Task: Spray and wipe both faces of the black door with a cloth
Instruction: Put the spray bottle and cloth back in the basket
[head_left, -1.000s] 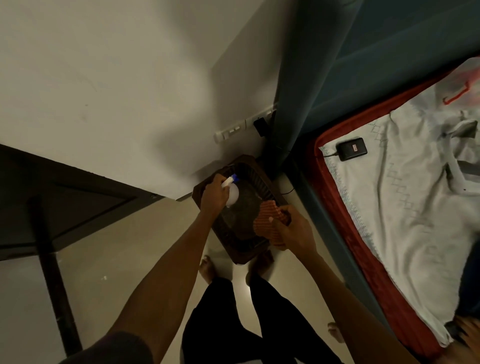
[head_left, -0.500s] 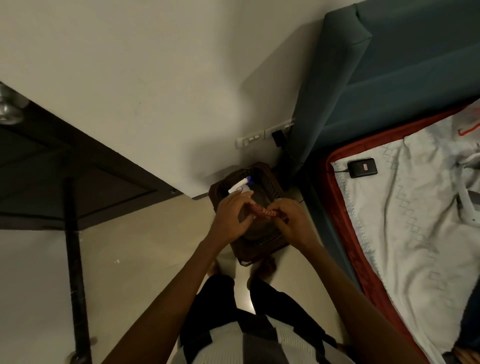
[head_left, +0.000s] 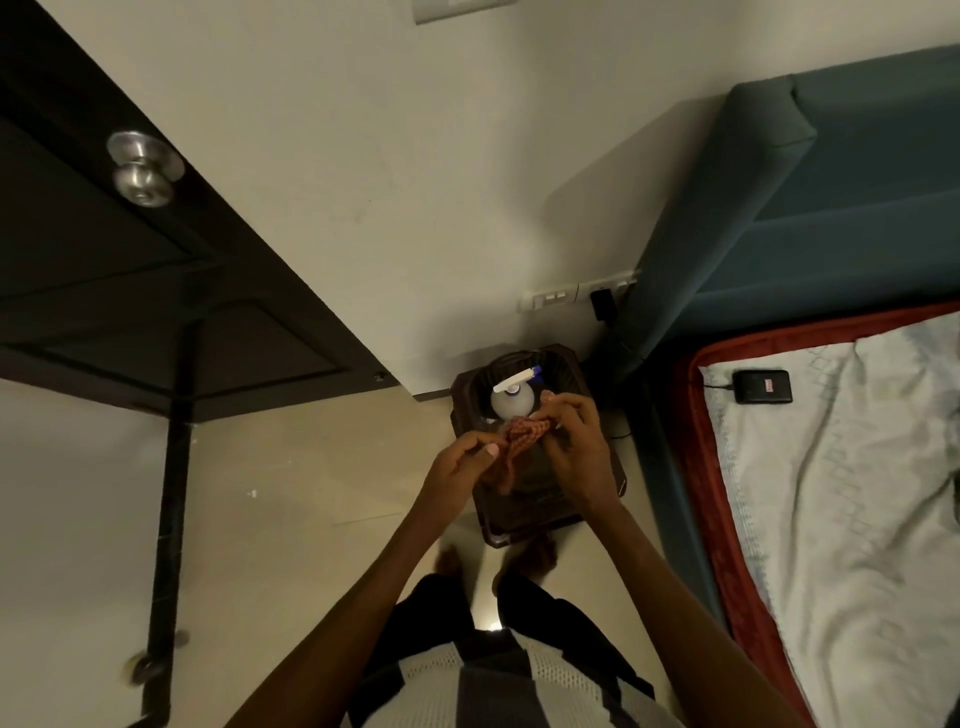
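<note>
Both your hands now pinch the crumpled orange checked cloth above the dark brown plastic basket: left hand, right hand. You've released the white spray bottle; it stands in the basket. The black panelled door, far left, shows more.

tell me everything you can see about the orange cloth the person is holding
The cloth is a small orange-red piece with a fine checked or woven pattern, soft and crumpled into a bunch. Both hands hold it: the left hand pinches its lower left part, the right hand grips its upper right. It is held above the dark brown basket, just in front of the white spray bottle.
</note>
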